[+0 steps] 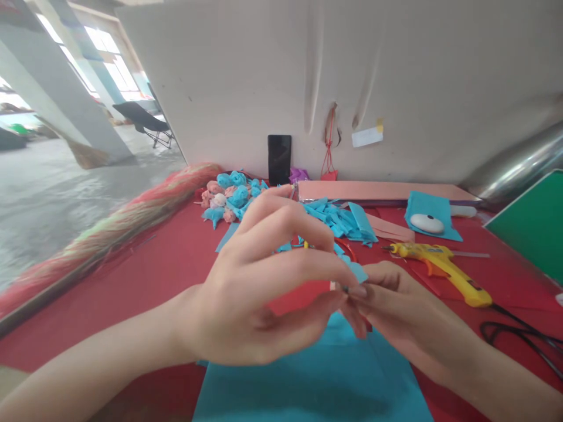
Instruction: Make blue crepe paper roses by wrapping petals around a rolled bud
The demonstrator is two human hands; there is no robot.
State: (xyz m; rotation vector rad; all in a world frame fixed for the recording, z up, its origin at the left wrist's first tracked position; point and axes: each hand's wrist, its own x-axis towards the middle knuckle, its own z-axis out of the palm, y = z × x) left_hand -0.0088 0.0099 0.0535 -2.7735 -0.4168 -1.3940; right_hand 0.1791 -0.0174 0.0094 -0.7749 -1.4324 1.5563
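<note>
My left hand (272,275) reaches across the middle, its thumb and index fingertip pinched together beside my right fingers. My right hand (404,310) comes from the right with its fingers closed on a small piece of blue crepe paper (358,271). Both sets of fingertips meet at this piece, and they hide much of it. Below the hands lies a large blue sheet (303,381) on the red table (145,287). Just behind them is a pile of cut blue paper strips (338,220).
Blue and pink paper flowers (233,196) are heaped at the back left. A yellow glue gun (444,266) with a black cord lies at right. A white oval device (426,223) rests on blue paper. A phone (280,159) leans against the back panel; a green board (536,228) stands far right.
</note>
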